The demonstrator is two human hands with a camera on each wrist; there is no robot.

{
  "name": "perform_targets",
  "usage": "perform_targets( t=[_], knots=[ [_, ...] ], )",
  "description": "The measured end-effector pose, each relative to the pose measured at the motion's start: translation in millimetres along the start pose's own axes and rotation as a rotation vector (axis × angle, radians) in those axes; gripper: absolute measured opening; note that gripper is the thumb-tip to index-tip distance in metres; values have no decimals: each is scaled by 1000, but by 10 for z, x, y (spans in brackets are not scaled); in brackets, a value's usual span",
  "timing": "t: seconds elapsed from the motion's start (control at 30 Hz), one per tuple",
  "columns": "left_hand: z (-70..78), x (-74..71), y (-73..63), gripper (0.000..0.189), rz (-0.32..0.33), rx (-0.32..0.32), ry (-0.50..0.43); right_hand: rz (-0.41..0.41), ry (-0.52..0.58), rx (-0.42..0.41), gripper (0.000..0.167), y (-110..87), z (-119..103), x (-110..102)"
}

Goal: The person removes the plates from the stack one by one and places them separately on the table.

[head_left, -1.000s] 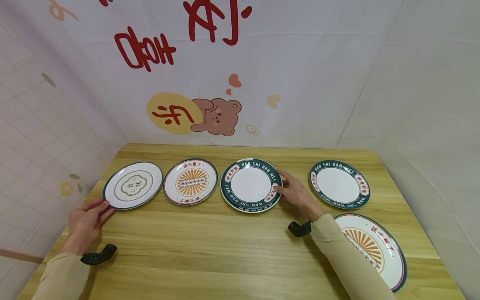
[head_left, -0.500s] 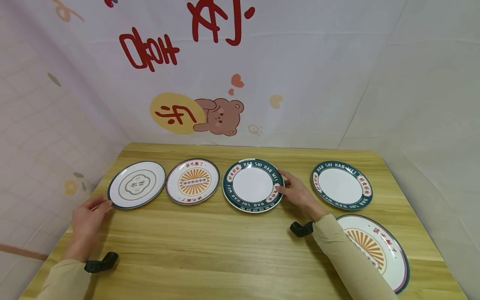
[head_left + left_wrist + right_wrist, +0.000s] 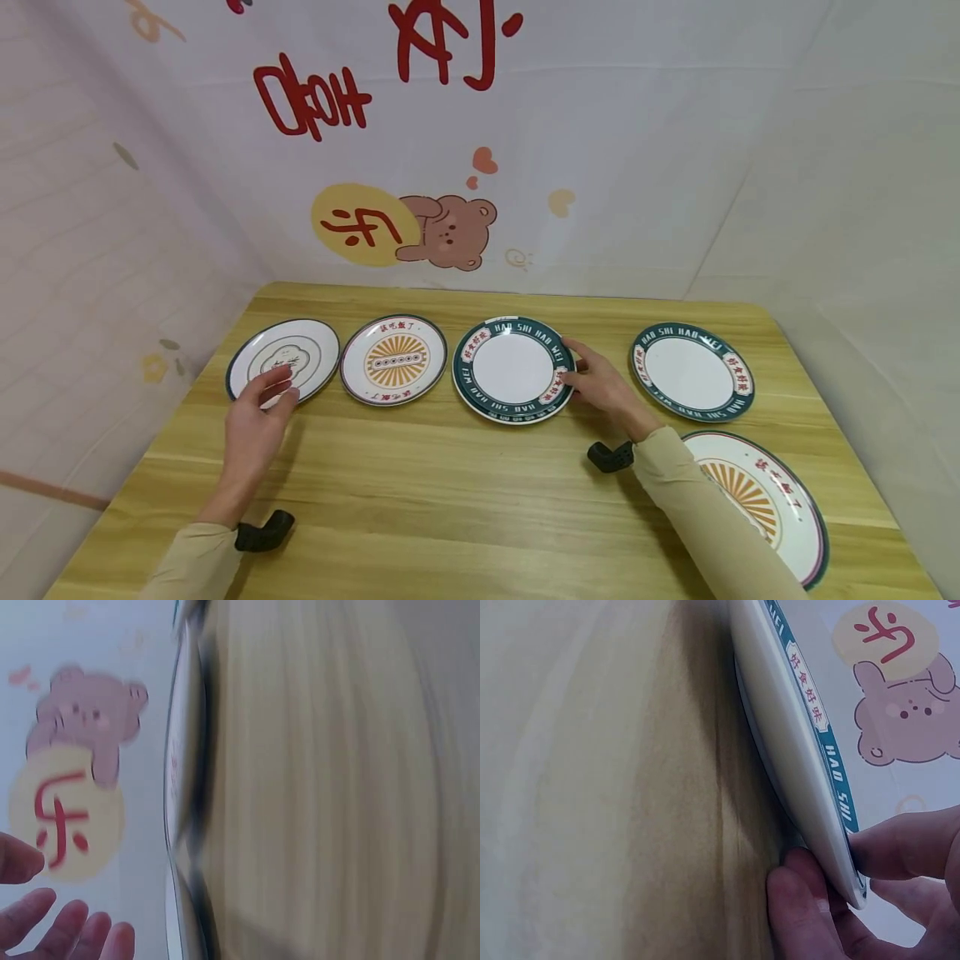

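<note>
My right hand (image 3: 603, 390) pinches the right rim of the middle green-rimmed plate (image 3: 513, 368). In the right wrist view the thumb (image 3: 904, 844) lies over the rim and the other fingers (image 3: 799, 904) are beneath it. A second rim shows under this plate's front edge, perhaps a plate stacked below. My left hand (image 3: 255, 429) hovers over the front of the blue-rimmed plate (image 3: 247, 350) at far left, fingers spread and holding nothing. In the left wrist view those fingers (image 3: 71, 930) are in the air. A sunburst plate (image 3: 393, 362) lies between these two plates.
Another green-rimmed plate (image 3: 690, 371) lies at the back right of the wooden table (image 3: 450, 508). A larger sunburst plate (image 3: 795, 517) is in front of it, partly hidden by the right sleeve (image 3: 697, 492). A printed cloth wall (image 3: 622, 167) stands behind.
My left hand has let go of the blue-rimmed plate's edge and moved right, now over its front. The right hand stays on the middle plate's rim. The view has shifted slightly.
</note>
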State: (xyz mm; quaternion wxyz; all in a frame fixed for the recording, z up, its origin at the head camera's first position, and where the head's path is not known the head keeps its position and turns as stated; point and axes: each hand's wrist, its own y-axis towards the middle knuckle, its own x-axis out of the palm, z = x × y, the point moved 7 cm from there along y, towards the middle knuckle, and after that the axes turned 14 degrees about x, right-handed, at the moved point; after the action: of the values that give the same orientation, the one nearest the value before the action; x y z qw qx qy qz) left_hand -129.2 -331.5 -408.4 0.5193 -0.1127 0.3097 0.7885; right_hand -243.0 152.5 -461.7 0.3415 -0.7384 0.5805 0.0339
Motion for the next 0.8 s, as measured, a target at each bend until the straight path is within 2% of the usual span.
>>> perform_targets(
  t=[0.07,0.17,0.37,0.63,0.8],
  knots=[
    [111,133,-23,39,-33,26,-84,1,-7,12,67,7,10,-8],
    [248,309,-59,38,-88,26,-169,-2,-17,14,66,18,13,-13],
    [420,622,-136,42,-214,-2,-249,-12,-26,2,66,34,-1,1],
    [614,1055,-256,42,-310,-20,-406,-10,-54,-2,67,38,-28,12],
    [706,1338,-357,48,-417,-112,-539,-15,-53,2,67,44,-36,4]
  ],
)
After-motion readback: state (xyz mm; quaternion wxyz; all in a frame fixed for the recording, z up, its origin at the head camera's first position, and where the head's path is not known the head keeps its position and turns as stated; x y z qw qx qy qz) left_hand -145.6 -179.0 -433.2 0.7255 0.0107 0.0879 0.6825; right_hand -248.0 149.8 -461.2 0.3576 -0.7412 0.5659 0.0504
